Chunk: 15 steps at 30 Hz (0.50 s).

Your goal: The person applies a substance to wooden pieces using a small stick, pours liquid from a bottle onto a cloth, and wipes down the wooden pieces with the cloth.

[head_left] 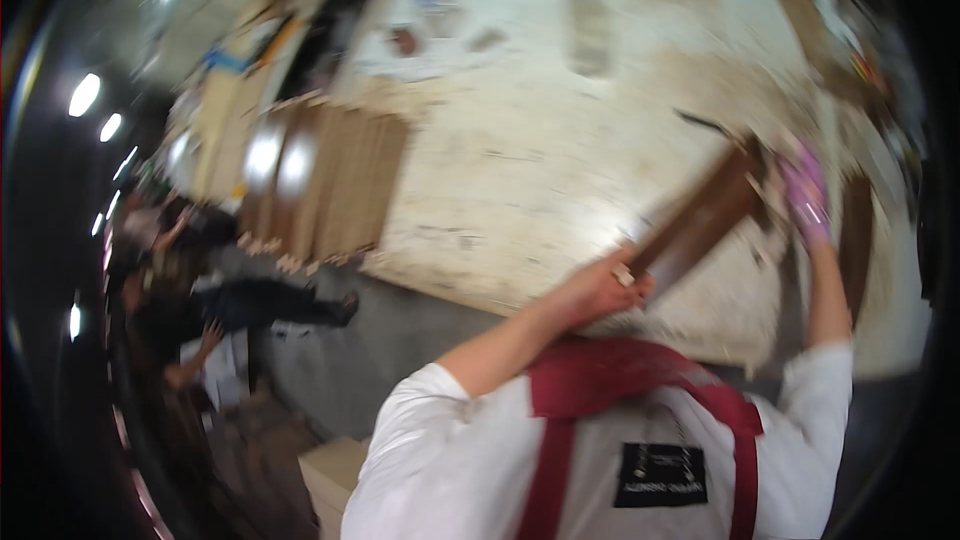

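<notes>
A brown wooden board (pixel 700 210) slants over the front right of the pale worktable (pixel 500 175). My left hand (pixel 605 287) grips its near end, fingers wrapped round the edge, where light notches show. My right hand (pixel 803 190), in a pink-purple glove, is up against or just beside the board's far end. Blur smears its fingers, so I cannot tell whether it holds the board. A thin dark strip (pixel 703 122) sticks out beside that far end; its kind is unclear.
Several brown boards (pixel 330 180) with notched ends stand in a row at the table's left. A clear bottle (pixel 590 30) with a green cap lies farther back. Another brown board (pixel 855 230) is at right. People (pixel 190 290) are on the left; a box (pixel 335 475) sits below.
</notes>
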Each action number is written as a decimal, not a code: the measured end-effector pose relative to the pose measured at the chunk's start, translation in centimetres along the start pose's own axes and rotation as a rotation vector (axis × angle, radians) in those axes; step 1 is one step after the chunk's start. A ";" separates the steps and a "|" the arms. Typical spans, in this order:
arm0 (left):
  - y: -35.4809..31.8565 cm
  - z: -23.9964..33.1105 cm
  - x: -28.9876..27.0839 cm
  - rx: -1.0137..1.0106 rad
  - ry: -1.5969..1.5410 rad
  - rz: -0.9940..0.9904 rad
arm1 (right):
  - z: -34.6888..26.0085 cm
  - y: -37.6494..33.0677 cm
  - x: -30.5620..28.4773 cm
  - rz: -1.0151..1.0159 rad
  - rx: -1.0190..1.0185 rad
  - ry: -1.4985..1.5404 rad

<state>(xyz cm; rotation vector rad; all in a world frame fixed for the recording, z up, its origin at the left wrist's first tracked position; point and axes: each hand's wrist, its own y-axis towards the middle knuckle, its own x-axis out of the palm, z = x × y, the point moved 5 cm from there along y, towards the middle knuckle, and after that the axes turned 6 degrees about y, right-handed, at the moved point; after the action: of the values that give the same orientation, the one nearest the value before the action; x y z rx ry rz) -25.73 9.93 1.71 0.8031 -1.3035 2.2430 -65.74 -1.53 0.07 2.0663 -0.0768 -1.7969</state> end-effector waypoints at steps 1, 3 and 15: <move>-0.9 -0.1 -0.6 0.091 0.036 0.016 | 1.9 -0.3 -0.2 0.087 0.451 0.459; -3.9 0.9 -2.5 0.180 0.102 0.095 | 1.7 -0.1 -0.9 0.033 0.687 0.812; -37.2 15.7 -15.9 1.031 0.925 1.558 | -1.9 -1.2 0.0 0.126 0.248 0.644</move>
<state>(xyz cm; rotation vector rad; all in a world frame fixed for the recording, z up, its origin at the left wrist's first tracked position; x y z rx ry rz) 13.11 12.50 20.93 -1.5598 0.0110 3.5462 -64.20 0.01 -0.14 2.6476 -0.2487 -1.0215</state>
